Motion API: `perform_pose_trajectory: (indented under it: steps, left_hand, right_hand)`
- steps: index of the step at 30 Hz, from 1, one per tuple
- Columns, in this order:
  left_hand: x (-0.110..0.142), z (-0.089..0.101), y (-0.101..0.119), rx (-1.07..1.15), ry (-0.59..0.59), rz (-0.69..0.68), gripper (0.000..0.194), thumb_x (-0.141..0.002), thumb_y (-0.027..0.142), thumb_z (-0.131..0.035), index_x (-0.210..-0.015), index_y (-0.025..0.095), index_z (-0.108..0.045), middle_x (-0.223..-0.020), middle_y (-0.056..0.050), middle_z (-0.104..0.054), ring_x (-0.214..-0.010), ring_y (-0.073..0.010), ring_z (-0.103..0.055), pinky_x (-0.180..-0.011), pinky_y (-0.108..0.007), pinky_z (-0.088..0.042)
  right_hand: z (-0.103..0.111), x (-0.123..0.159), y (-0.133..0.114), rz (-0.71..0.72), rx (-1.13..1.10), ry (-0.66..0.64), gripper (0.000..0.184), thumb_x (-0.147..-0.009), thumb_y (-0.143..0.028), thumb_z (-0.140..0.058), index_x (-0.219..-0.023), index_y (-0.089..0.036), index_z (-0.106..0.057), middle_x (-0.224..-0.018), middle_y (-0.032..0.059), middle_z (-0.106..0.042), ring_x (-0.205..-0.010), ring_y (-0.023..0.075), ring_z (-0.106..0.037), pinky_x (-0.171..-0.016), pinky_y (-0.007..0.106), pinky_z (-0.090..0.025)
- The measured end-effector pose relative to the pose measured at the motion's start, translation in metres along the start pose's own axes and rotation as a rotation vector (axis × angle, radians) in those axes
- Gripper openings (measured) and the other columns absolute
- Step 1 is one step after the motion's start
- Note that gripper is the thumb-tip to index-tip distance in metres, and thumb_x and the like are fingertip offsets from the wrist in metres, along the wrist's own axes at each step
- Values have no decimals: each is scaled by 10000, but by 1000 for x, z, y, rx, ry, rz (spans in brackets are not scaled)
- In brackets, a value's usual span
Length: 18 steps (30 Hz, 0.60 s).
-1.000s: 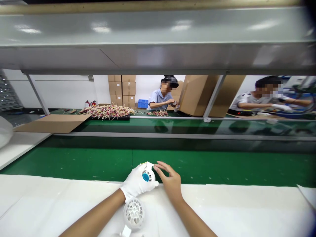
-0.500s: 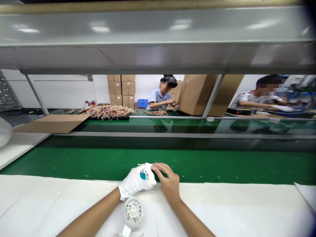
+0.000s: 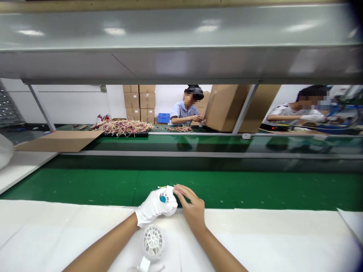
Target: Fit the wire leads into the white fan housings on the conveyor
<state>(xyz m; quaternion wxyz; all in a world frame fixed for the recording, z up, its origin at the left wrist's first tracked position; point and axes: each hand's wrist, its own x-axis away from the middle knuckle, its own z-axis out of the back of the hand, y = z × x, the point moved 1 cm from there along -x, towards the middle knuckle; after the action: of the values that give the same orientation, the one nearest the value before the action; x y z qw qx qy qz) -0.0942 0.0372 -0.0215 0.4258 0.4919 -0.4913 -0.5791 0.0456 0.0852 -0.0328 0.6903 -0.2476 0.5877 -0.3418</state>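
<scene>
In a white glove, my left hand [image 3: 153, 208] is closed around a small white fan housing [image 3: 171, 198] with a round grille and a blue centre. A thin yellowish wire sticks out at its upper left. My bare right hand [image 3: 195, 209] has thumb and fingers pinched together at the white tab on the housing's top; what exactly lies between the fingertips is hidden. Below my left wrist, a second white fan housing [image 3: 153, 241] with a web-like grille lies on the white work surface [image 3: 255, 238], its narrow white end toward me.
A green conveyor belt [image 3: 255, 189] runs across beyond my hands. On the far bench lies a heap of red and cream wires [image 3: 124, 127]. Brown cardboard [image 3: 62, 141] lies at left. Two co-workers sit opposite, near a large carton [image 3: 222, 107]. An overhead shelf [image 3: 170, 64] spans the view.
My hands keep the same hold, with the housing turned slightly. The near belt's seam has slid left, a white piece on the far belt right. The right co-worker's gloved hand has shifted.
</scene>
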Motion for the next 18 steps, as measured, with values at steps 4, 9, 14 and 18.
perform_pose_trajectory:
  steps: [4, 9, 14, 18]
  left_hand:
    - [0, 0, 0, -8, -1, 3, 321, -811, 327, -499, -1059, 122, -495, -1030, -72, -526, -854, -172, -540, -730, -354, -470]
    - [0, 1, -1, -49, 3, 1, 325, -808, 337, -502, -1051, 123, -499, -1025, -66, -529, -848, -173, -541, -729, -356, -469]
    - [-5, -2, -2, -129, 16, -13, 303, -803, 336, -509, -1013, 117, -517, -958, -58, -556, -799, -155, -553, -697, -334, -473]
    - [-13, -6, -4, -213, 52, -32, 299, -727, 285, -613, -971, 125, -546, -876, -42, -596, -791, -149, -541, -736, -286, -438]
  right_hand:
    - [1, -1, -1, 13, 0, -7, 122, -742, -258, -579, -790, -222, -685, -845, 40, -683, -833, 210, -614, -782, 337, -493]
    - [2, 0, -2, 10, -23, 16, 115, -732, -259, -588, -779, -222, -686, -828, 39, -682, -820, 207, -612, -784, 337, -487]
    - [2, 0, -1, -143, -66, 8, 126, -704, -292, -612, -781, -221, -683, -842, 40, -680, -821, 221, -610, -773, 348, -481]
    - [3, -2, 0, -244, -110, -5, 117, -679, -304, -628, -746, -228, -686, -886, 51, -674, -860, 246, -601, -748, 370, -486]
